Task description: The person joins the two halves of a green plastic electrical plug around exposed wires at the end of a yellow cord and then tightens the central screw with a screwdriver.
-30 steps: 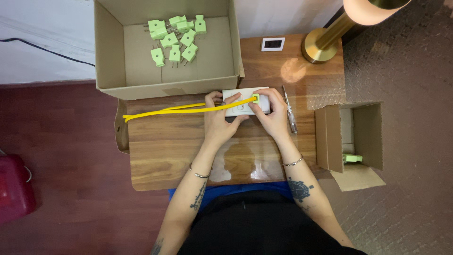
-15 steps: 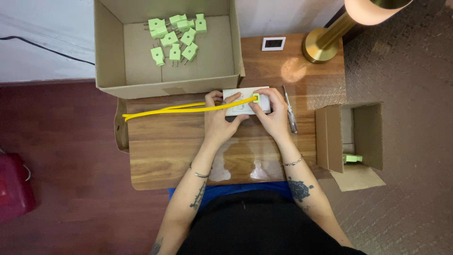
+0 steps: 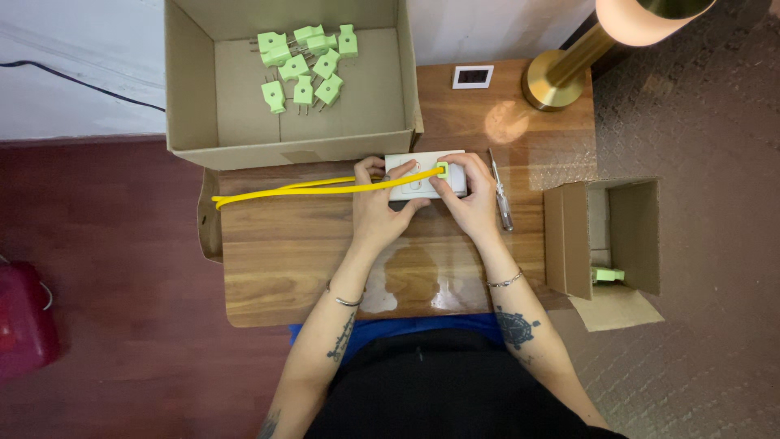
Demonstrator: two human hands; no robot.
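A white socket block [image 3: 414,187] lies on the wooden table [image 3: 276,260] just below the big cardboard box. My left hand [image 3: 378,207] holds the block's left end and the yellow cable [image 3: 301,189] that runs off to the left. My right hand [image 3: 471,191] pinches the light green plug [image 3: 442,170] at the cable's end, pressed onto the top of the block. The block's lower half is hidden under my fingers.
A large open cardboard box [image 3: 187,122] at the back holds several light green plugs [image 3: 305,65]. A screwdriver [image 3: 501,199] lies right of my right hand. A small open box [image 3: 569,244] with one green plug [image 3: 606,275] stands at right. A brass lamp base [image 3: 552,81] and a small white device [image 3: 473,76] sit behind.
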